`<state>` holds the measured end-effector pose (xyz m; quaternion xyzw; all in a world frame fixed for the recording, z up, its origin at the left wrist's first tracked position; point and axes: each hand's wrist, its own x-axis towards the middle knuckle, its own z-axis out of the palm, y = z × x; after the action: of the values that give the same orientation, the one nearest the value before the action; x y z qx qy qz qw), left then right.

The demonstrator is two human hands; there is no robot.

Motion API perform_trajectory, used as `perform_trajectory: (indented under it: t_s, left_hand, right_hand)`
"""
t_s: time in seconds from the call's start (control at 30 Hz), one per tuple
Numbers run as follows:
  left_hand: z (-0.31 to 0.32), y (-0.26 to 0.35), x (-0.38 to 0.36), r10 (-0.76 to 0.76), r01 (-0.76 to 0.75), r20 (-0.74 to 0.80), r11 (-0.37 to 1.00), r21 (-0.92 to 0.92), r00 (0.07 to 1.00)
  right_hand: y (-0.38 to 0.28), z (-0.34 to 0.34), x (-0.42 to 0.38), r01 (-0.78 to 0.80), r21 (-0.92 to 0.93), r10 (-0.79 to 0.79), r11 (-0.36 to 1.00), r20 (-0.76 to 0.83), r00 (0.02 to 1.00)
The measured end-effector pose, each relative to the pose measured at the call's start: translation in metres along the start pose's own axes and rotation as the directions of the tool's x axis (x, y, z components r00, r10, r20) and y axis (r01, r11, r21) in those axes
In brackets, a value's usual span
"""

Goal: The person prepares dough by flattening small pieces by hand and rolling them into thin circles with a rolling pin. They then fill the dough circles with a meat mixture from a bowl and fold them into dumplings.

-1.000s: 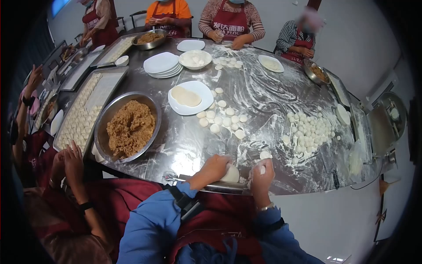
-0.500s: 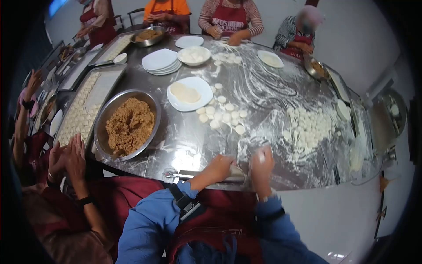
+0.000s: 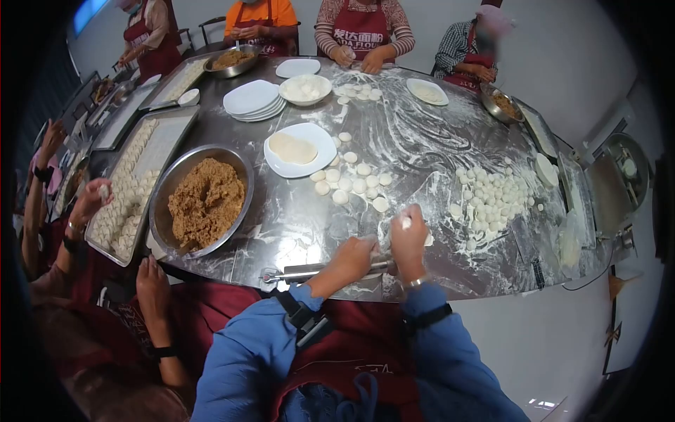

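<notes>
probably rolling pin (image 3: 380, 265) under left hand (image 3: 352, 259)

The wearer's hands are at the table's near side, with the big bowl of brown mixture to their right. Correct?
Not the side: the head view shows the big bowl left of the left hand and right hand. Both are indeed at the near side of the table.

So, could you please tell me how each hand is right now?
Left hand: fingers curled; whether it holds anything cannot be told.
Right hand: closed; anything held cannot be told.
</notes>
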<state>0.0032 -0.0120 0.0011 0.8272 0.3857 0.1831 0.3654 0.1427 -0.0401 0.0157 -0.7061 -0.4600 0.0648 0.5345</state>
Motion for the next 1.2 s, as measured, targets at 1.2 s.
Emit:
perform_trajectory:
  t_s: [1.2]
  left_hand:
    - [-0.004,-0.017,-0.014,0.032,-0.03,-0.061,0.999,0.035,0.998]
  right_hand:
    - [-0.001,-0.02,-0.029,-0.031,0.032,0.032,0.999,-0.037,0.999]
